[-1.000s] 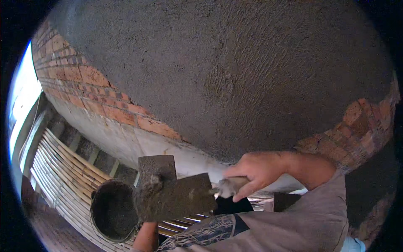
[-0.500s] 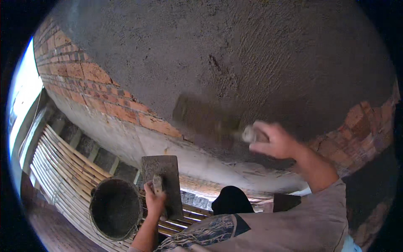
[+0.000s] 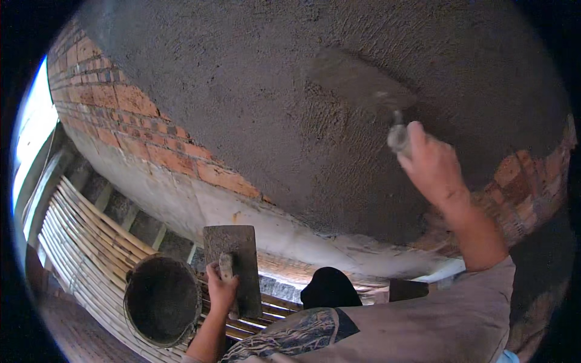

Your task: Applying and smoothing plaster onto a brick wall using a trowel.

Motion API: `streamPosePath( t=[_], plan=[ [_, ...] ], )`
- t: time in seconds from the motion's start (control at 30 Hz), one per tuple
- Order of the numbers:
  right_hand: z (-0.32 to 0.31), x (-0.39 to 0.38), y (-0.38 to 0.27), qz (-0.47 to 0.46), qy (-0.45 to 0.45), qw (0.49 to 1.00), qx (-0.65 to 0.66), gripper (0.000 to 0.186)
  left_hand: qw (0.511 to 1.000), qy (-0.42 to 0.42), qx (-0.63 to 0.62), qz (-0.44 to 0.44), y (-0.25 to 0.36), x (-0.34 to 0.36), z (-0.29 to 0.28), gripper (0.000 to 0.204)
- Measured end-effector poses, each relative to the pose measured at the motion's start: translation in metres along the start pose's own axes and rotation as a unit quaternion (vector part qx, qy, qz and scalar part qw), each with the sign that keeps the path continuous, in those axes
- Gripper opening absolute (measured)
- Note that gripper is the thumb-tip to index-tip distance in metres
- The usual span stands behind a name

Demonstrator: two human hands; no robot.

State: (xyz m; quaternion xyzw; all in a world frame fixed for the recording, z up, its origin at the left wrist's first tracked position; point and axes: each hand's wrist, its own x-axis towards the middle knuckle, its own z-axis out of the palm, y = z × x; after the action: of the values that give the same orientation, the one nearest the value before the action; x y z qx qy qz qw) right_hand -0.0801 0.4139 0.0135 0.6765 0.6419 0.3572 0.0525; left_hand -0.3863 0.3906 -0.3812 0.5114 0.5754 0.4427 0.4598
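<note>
My right hand (image 3: pixel 431 163) is closed round the handle of a trowel (image 3: pixel 363 81), whose long grey blade lies against the wet mortar (image 3: pixel 254 103) on the wall. The blade is slightly blurred and hard to tell from the mortar around it. Lower down, my left hand (image 3: pixel 221 287) grips the handle of a rectangular plastering float (image 3: pixel 247 266), held up beside the bucket with its handle side toward me. The dark bucket (image 3: pixel 162 299) stands just left of that hand, and its inside is too dark to make out contents.
Bare orange brick (image 3: pixel 130 103) borders the mortar at left, and more brick (image 3: pixel 514 178) shows at right. Below runs a pale concrete band (image 3: pixel 181 196). Bamboo poles (image 3: pixel 85 242) form the platform under the bucket. A dark rounded shape (image 3: pixel 330 289) sits near my body.
My right hand has moved up and to the right, carrying the trowel higher across the mortar. My left hand and the float have stayed nearly in place.
</note>
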Motion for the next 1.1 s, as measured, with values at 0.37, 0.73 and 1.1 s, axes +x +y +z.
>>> streamPosePath(
  t=[0.37, 0.73, 1.1],
  plan=[
    [0.003, -0.009, 0.0, 0.025, 0.131, 0.978, 0.162, 0.032, 1.0, 0.007, 0.02, 0.003, -0.006, 0.011, -0.018, 0.053],
    [0.002, -0.007, -0.023, -0.008, 0.032, 0.999, 0.007, 0.034, 1.0, 0.016, 0.019, 0.016, -0.006, 0.012, -0.016, 0.051],
    [-0.003, -0.01, -0.014, -0.025, -0.001, 0.998, 0.051, 0.031, 0.995, 0.101, 0.007, -0.026, 0.003, 0.009, -0.019, 0.054]
  ],
)
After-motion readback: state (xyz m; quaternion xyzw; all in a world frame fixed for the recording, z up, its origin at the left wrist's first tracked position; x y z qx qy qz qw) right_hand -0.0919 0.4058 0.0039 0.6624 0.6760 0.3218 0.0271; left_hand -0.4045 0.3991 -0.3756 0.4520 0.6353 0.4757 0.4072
